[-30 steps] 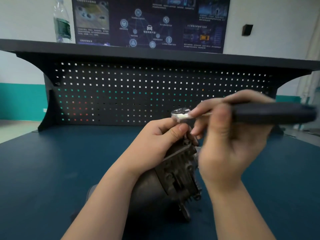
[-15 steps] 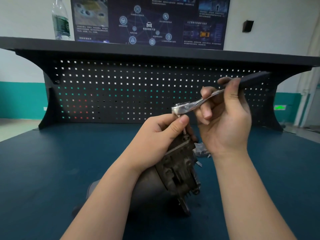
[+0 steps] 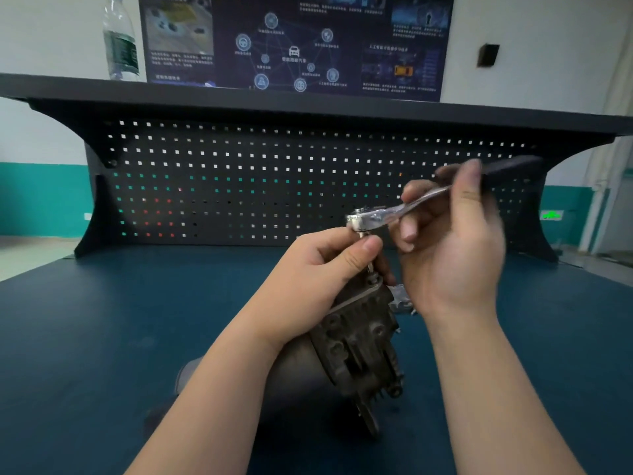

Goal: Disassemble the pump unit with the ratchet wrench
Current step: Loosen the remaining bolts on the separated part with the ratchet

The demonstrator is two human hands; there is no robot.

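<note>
Left hand (image 3: 318,279) is pinching the socket shaft upright over the pump (image 3: 356,341); right hand (image 3: 452,241) is gripping the wrench (image 3: 404,209), handle running up-right.

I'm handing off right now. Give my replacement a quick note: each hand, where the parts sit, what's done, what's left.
Left hand grips the top of the pump unit, steadying it on the blue bench.
Right hand holds the ratchet wrench by its handle; the head sits on a bolt at the pump's top edge.
Done: wrench seated. A small metal part lies behind the pump.
Left: finish backing out this bolt, then the other housing fasteners.
</note>
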